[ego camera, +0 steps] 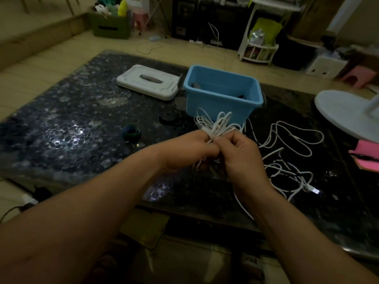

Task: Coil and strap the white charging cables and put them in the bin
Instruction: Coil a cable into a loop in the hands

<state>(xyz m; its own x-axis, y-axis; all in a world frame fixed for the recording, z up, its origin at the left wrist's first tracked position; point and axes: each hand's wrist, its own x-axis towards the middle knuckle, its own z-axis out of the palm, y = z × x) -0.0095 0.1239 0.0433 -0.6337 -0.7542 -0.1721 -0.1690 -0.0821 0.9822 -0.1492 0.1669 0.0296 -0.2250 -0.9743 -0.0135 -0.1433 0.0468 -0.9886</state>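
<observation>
A coiled white charging cable (217,124) is bunched between both hands above the dark table, its loops fanning up in front of the blue bin (223,93). My left hand (190,150) grips the bundle's middle. Fingers of my right hand (240,152) pinch the same bundle from the right. Loose white cables (287,144) lie tangled on the table to the right, one ending in a plug (313,190). A roll of green and blue straps (131,133) sits left of the hands. Whether a strap is round the bundle is hidden by the fingers.
The bin's white lid (147,82) lies on the dark speckled table (71,119) left of the bin. A dark strap roll (168,117) sits near the bin's front corner. A white round base (348,113) and pink notebook (367,156) occupy the right edge.
</observation>
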